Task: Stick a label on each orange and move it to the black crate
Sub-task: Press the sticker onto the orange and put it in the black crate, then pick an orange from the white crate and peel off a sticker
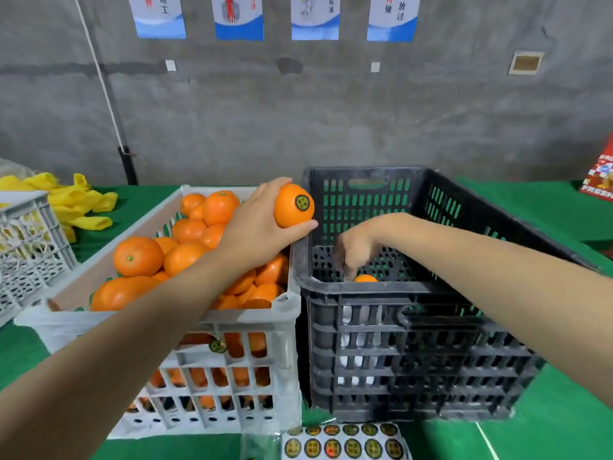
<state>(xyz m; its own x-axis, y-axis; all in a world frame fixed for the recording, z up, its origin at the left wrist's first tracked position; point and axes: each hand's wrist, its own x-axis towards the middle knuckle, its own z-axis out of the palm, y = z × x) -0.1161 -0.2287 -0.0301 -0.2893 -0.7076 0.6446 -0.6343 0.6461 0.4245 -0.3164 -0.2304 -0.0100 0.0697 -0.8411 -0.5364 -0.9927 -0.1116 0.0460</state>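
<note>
Left hand [262,224]: I log it wrapped round an orange [293,205], label [302,203] facing me, held above the seam where the white crate [285,303] meets the black crate [365,290].
Right hand [356,250]: down inside the black crate, fingertips at a second orange [365,278] on its floor. It is blurred, so I cannot tell whether it grips or merely touches.
White crate: heaped with oranges [185,254], just left of the black one.
Sheet [345,443] of labels: near edge of the table [564,426], before both crates.
</note>
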